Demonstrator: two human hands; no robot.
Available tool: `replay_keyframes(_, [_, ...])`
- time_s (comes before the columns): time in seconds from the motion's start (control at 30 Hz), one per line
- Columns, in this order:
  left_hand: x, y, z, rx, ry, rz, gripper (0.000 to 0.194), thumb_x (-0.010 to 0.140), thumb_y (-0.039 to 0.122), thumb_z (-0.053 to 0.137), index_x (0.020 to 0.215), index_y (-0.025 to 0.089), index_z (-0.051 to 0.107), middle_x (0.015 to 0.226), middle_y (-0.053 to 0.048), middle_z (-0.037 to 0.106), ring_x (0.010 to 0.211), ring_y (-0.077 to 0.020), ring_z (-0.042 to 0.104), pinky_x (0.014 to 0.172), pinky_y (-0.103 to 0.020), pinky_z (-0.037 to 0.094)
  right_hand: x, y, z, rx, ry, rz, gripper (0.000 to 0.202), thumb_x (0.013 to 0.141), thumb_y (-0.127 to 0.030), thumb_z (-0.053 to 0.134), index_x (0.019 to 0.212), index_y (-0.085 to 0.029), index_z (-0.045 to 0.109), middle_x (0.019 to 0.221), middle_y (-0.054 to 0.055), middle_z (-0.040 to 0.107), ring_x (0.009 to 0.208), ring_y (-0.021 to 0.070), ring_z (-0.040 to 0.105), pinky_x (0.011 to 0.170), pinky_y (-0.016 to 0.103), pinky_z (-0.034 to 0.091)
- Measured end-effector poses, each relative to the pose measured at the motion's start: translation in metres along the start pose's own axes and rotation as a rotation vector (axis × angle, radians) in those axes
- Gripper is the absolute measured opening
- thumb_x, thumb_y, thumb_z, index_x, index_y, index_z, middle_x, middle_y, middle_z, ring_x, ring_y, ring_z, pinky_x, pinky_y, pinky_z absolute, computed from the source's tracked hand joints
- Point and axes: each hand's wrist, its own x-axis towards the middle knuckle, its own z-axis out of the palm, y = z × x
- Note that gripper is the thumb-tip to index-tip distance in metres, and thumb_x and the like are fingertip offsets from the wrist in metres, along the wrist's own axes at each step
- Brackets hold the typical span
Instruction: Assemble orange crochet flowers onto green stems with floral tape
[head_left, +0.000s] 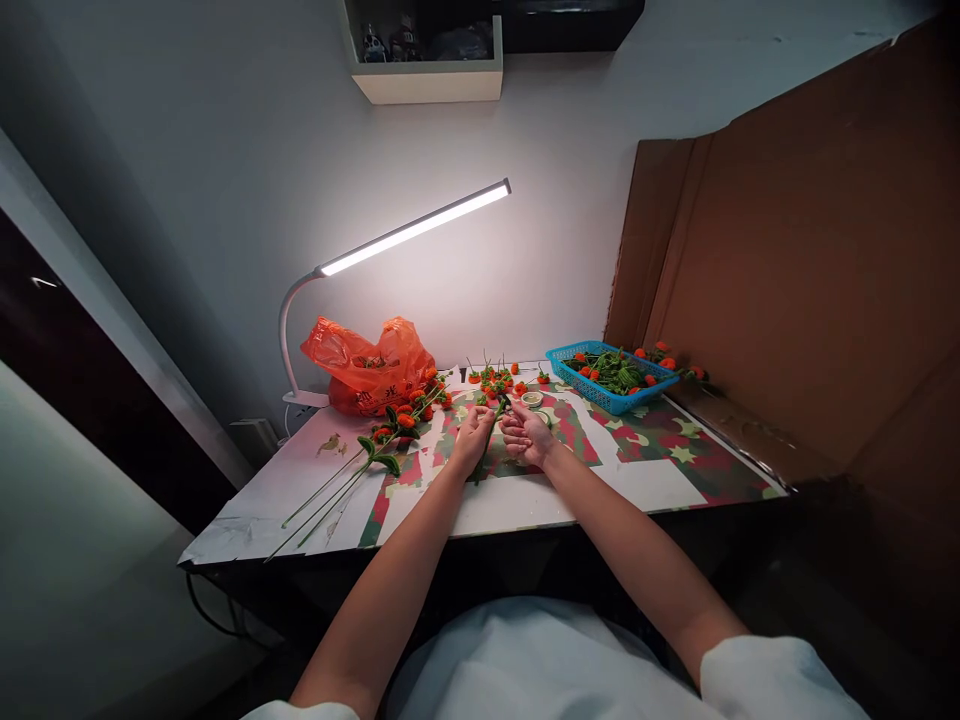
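Over the middle of the table, my left hand (474,438) is closed on a green stem (489,440) that slants down toward the front. My right hand (527,436) is beside it, its fingertips pinched at the stem's dark upper end. Whether those fingertips hold a separate small piece is too small to tell. Just behind my hands lie several short orange flowers (495,380) with green stems. A roll of tape (532,399) rests behind my right hand. Long-stemmed orange flowers (406,421) lie to the left, their stems reaching toward the front edge.
An orange plastic bag (375,375) stands at the back left under a lit lamp (416,229). A blue basket (619,400) of green stems and orange flowers sits at the back right. Cardboard (795,270) rises along the right side. A shelf (427,85) hangs on the wall.
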Motion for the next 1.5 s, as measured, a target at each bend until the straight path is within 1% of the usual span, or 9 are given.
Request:
replay_keyframes(0.13, [0.000, -0.002, 0.000, 0.144, -0.149, 0.107, 0.034, 0.079, 0.051, 0.051, 0.076, 0.018, 0.058, 0.070, 0.000, 0.058, 0.073, -0.0152, 0.054, 0.068, -0.025, 0.043, 0.001, 0.000, -0.003, 0.001, -0.056, 0.048, 0.048, 0.095, -0.050, 0.027, 0.058, -0.020, 0.030, 0.035, -0.010, 0.023, 0.029, 0.0040, 0.012, 0.028, 0.014, 0.015])
replay_keyframes(0.23, [0.001, -0.006, -0.002, 0.241, -0.091, 0.127, 0.033, 0.081, 0.049, 0.048, 0.068, 0.018, 0.054, 0.065, 0.001, 0.054, 0.065, -0.0131, 0.052, 0.062, -0.024, 0.041, 0.000, 0.000, -0.002, -0.006, -0.091, 0.077, 0.048, 0.096, -0.049, 0.025, 0.057, -0.020, 0.030, 0.036, -0.010, 0.023, 0.029, 0.0041, 0.010, 0.028, 0.015, 0.015])
replay_keyframes(0.37, [0.001, -0.008, -0.004, 0.304, -0.047, 0.053, 0.033, 0.084, 0.046, 0.042, 0.069, 0.018, 0.054, 0.057, 0.002, 0.051, 0.054, -0.0116, 0.048, 0.051, -0.022, 0.037, -0.005, -0.002, 0.004, 0.003, -0.113, 0.115, 0.050, 0.096, -0.051, 0.020, 0.056, -0.020, 0.027, 0.036, -0.009, 0.021, 0.030, 0.0045, 0.010, 0.028, 0.016, 0.014])
replay_keyframes(0.57, [-0.002, 0.003, -0.006, 0.515, 0.019, 0.126, 0.027, 0.086, 0.035, 0.041, 0.074, 0.017, 0.058, 0.071, -0.002, 0.062, 0.065, -0.0130, 0.052, 0.061, -0.023, 0.038, -0.009, -0.003, 0.005, 0.009, -0.098, 0.132, 0.049, 0.095, -0.051, 0.020, 0.058, -0.020, 0.030, 0.037, -0.008, 0.024, 0.030, 0.0049, 0.013, 0.027, 0.015, 0.015])
replay_keyframes(0.73, [-0.009, 0.010, -0.005, 0.794, -0.007, 0.177, 0.025, 0.088, 0.031, 0.041, 0.076, 0.018, 0.060, 0.064, -0.001, 0.059, 0.057, -0.0124, 0.048, 0.056, -0.024, 0.031, -0.004, -0.003, 0.000, 0.010, -0.038, 0.115, 0.048, 0.095, -0.051, 0.023, 0.059, -0.021, 0.028, 0.036, -0.009, 0.023, 0.028, 0.0046, 0.012, 0.027, 0.015, 0.014])
replay_keyframes(0.83, [-0.013, 0.014, 0.000, 0.910, -0.024, 0.228, 0.026, 0.089, 0.029, 0.041, 0.076, 0.019, 0.061, 0.066, -0.002, 0.060, 0.059, -0.0127, 0.049, 0.055, -0.024, 0.029, 0.000, -0.003, -0.002, -0.007, -0.016, 0.081, 0.048, 0.094, -0.052, 0.026, 0.058, -0.021, 0.028, 0.034, -0.010, 0.023, 0.027, 0.0042, 0.012, 0.026, 0.015, 0.014])
replay_keyframes(0.97, [-0.015, 0.018, 0.004, 0.958, -0.028, 0.246, 0.029, 0.091, 0.028, 0.037, 0.080, 0.019, 0.062, 0.069, -0.003, 0.061, 0.063, -0.0134, 0.052, 0.057, -0.024, 0.030, 0.001, -0.002, -0.002, -0.027, -0.010, 0.035, 0.048, 0.093, -0.053, 0.031, 0.057, -0.021, 0.029, 0.034, -0.010, 0.023, 0.027, 0.0040, 0.012, 0.026, 0.014, 0.016])
replay_keyframes(1.13, [-0.016, 0.019, 0.005, 1.007, -0.028, 0.206, 0.029, 0.091, 0.027, 0.037, 0.078, 0.019, 0.062, 0.069, -0.003, 0.061, 0.063, -0.0141, 0.052, 0.054, -0.025, 0.026, 0.002, -0.002, -0.002, -0.036, 0.010, 0.025, 0.050, 0.092, -0.055, 0.034, 0.056, -0.021, 0.027, 0.033, -0.010, 0.023, 0.026, 0.0037, 0.016, 0.026, 0.014, 0.016])
replay_keyframes(1.5, [-0.019, 0.020, 0.007, 1.083, -0.019, 0.180, 0.028, 0.091, 0.029, 0.037, 0.080, 0.021, 0.062, 0.076, -0.004, 0.064, 0.070, -0.0151, 0.056, 0.055, -0.025, 0.029, -0.003, -0.001, 0.006, 0.000, 0.106, 0.049, 0.049, 0.094, -0.051, 0.031, 0.055, -0.021, 0.025, 0.032, -0.010, 0.023, 0.025, 0.0034, 0.015, 0.025, 0.014, 0.015])
